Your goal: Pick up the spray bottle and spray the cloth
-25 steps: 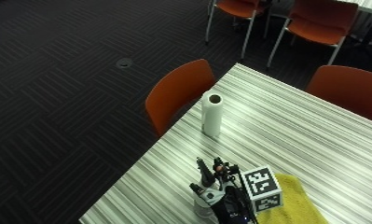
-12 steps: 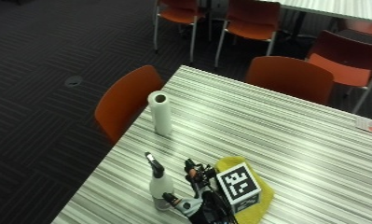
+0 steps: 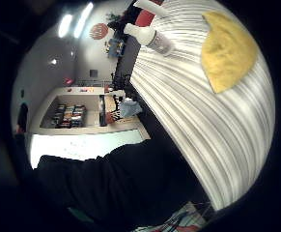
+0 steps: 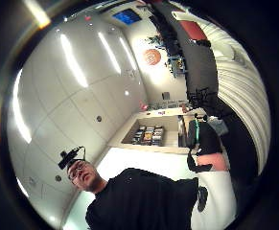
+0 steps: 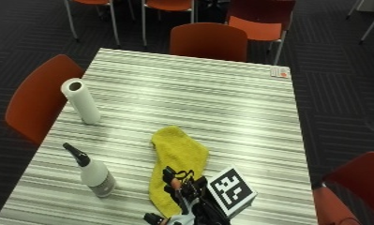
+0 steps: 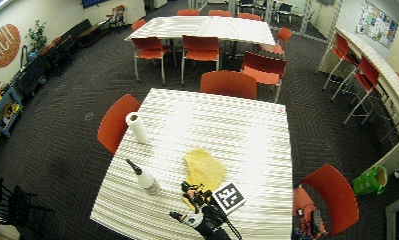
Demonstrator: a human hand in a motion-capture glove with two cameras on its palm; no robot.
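Note:
A white spray bottle (image 5: 94, 172) with a black nozzle stands upright near the table's front left corner; it also shows as the bottle (image 3: 149, 36) and the bottle (image 6: 144, 179). A yellow cloth (image 5: 177, 159) lies crumpled to its right, also seen as the cloth (image 3: 227, 50) and the cloth (image 6: 202, 170). My gloved right hand (image 5: 182, 192) hovers over the cloth's near end at the table's front edge, hand (image 6: 196, 199), fingers spread and holding nothing. A gap of table separates it from the bottle.
A white paper towel roll (image 5: 80, 101) stands upright by the left edge of the striped table (image 5: 224, 117). A small card (image 5: 279, 71) lies at the far right corner. Orange chairs (image 5: 33, 101) stand around the table on all sides.
The outside camera has swung round, so its whole picture shifted. The bottle, cloth and roll stay where they were. My hand remains at the cloth's near end.

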